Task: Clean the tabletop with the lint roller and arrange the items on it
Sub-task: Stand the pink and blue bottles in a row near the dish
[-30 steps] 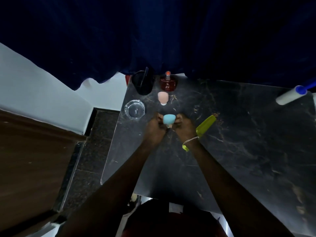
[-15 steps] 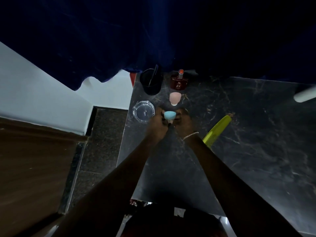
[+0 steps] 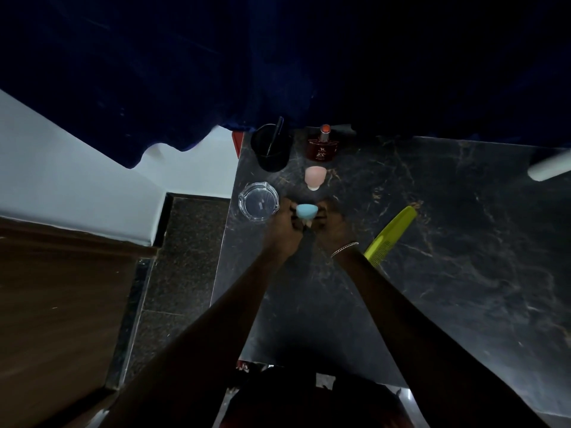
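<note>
Dark marble tabletop (image 3: 432,273) fills the right. Both hands, left hand (image 3: 285,225) and right hand (image 3: 332,225), pinch the small blue sponge-topped stand (image 3: 306,211) between closed fingers. Far left, a black round cup (image 3: 272,149) holds 1 dark pen (image 3: 276,134); the clear glass ashtray (image 3: 259,200) sits just left of the hands. The white lint roller (image 3: 550,166) lies at the far right edge.

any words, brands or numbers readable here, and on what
Dark red bottle: gold print on its front, with a small emblem above larger letters, too blurred to read.
Glass ashtray, black cup, pink sponge, blue sponge, green comb: no text visible.
</note>
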The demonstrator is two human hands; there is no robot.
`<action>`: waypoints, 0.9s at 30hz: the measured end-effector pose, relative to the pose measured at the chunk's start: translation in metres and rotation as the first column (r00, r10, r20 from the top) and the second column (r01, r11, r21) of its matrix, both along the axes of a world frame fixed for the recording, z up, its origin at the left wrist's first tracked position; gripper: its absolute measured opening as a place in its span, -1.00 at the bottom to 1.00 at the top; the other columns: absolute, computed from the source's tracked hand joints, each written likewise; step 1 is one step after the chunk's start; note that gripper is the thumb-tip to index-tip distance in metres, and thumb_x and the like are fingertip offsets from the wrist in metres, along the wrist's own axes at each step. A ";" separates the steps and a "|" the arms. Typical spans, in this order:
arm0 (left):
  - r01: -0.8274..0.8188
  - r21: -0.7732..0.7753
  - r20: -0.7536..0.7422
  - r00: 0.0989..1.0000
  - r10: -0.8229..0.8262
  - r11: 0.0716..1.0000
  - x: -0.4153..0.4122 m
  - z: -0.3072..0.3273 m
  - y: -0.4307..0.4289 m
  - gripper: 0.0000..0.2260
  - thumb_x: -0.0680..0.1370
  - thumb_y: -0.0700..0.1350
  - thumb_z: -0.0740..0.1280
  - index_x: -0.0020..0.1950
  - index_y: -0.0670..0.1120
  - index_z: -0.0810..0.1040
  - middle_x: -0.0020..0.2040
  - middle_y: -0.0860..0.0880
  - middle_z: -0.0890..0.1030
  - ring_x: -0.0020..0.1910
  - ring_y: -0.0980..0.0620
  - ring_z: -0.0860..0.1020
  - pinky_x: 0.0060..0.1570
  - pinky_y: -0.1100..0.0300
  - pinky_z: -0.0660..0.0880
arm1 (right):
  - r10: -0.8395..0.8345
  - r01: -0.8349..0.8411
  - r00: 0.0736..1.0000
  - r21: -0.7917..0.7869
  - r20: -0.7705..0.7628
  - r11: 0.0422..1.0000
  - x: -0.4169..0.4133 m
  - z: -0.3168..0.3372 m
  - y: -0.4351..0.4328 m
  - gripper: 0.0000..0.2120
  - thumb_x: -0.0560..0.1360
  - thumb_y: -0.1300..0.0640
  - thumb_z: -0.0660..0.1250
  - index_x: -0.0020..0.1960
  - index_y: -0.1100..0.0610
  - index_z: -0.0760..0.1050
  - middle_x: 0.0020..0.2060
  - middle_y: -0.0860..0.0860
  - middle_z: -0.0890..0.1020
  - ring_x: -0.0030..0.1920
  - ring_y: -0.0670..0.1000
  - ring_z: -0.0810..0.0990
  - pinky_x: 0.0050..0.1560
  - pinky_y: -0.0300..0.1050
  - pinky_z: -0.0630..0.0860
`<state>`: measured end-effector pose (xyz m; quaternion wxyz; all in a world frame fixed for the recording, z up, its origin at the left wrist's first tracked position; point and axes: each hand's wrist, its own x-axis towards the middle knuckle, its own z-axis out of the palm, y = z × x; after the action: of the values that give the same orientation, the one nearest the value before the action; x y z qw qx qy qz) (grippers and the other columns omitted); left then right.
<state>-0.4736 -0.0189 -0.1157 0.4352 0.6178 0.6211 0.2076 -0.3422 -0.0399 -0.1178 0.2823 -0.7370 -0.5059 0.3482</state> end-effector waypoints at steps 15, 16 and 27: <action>-0.076 -0.188 0.057 0.994 0.088 0.979 0.037 0.012 -0.097 -0.84 0.60 -0.14 0.44 0.14 -0.18 0.61 0.02 -0.11 0.71 0.00 -0.06 0.69 0.14 0.02 0.61 | -0.444 0.445 0.889 -0.021 -0.115 0.895 0.076 0.007 -0.101 -0.81 0.43 0.40 0.46 0.02 0.36 0.56 -0.10 0.09 0.65 -0.11 -0.11 0.65 -0.04 -0.21 0.50; -0.035 -0.191 0.058 0.997 0.047 0.981 0.048 0.013 -0.102 -0.81 0.60 -0.13 0.44 0.17 -0.17 0.61 0.05 -0.11 0.71 0.02 -0.05 0.69 0.15 0.02 0.61 | -0.486 0.484 0.866 -0.053 -0.119 0.874 0.087 0.007 -0.107 -0.82 0.42 0.42 0.45 0.01 0.37 0.56 -0.11 0.14 0.68 -0.11 -0.07 0.66 -0.04 -0.14 0.54; 0.395 -0.164 -0.269 0.864 -0.426 0.904 0.138 0.005 -0.112 -0.52 0.63 -0.13 0.34 0.54 -0.18 0.36 0.55 -0.23 0.34 0.51 -0.25 0.36 0.49 -0.12 0.34 | -0.753 0.482 0.424 -0.579 -0.503 0.658 0.135 0.020 -0.116 -0.74 0.66 0.38 0.01 -0.04 0.34 0.46 -0.45 0.18 0.64 -0.60 -0.01 0.57 -0.46 -0.18 0.52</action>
<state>-0.3352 -0.1311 -0.1104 0.4020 0.7365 0.5437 -0.0177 -0.2068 -0.1557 -0.0980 0.4279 -0.7133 0.0283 0.5544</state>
